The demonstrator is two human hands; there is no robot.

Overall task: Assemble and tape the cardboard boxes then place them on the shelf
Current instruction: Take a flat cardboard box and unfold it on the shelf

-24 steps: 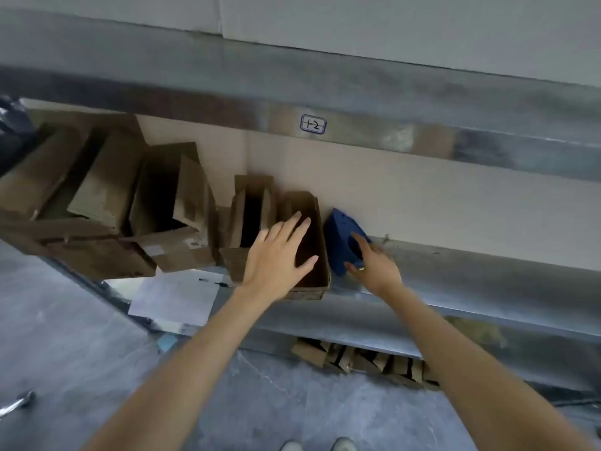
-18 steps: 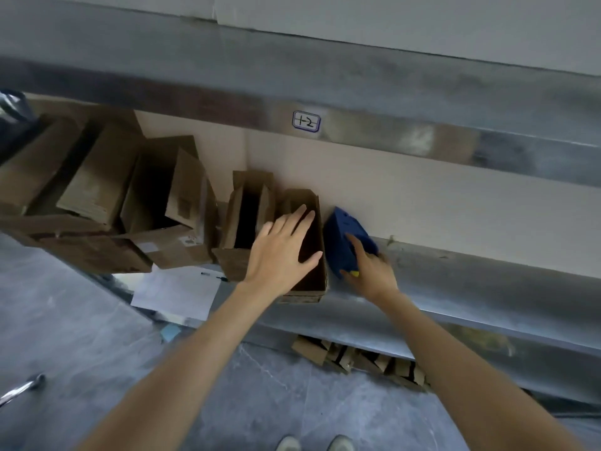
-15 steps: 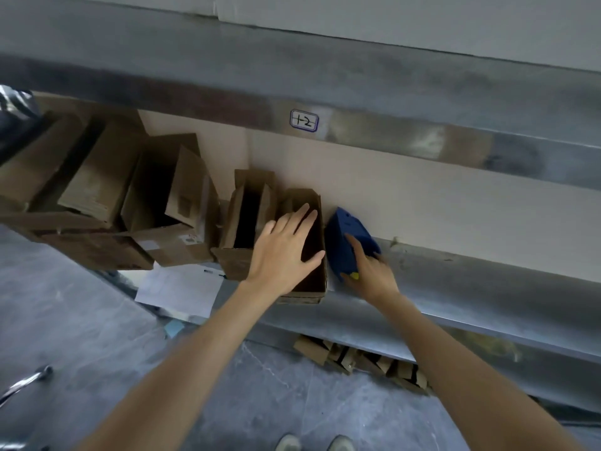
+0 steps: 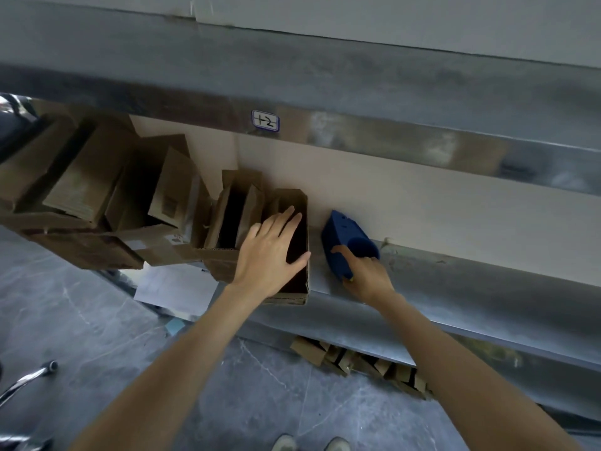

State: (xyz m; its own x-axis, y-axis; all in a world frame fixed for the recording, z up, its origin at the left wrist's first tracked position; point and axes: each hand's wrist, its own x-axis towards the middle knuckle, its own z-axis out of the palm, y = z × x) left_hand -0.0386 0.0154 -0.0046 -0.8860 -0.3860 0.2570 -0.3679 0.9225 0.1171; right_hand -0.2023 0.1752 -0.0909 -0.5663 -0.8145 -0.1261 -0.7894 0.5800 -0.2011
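From the head camera: the left hand [image 4: 271, 252] lies flat, fingers spread, on the open cardboard box [image 4: 294, 297] on the shelf [image 4: 471, 288]; the right hand [image 4: 367, 275] has now reached the blue tape tool [image 4: 341, 234] just beside the box and curls round it; taping can likely start soon.
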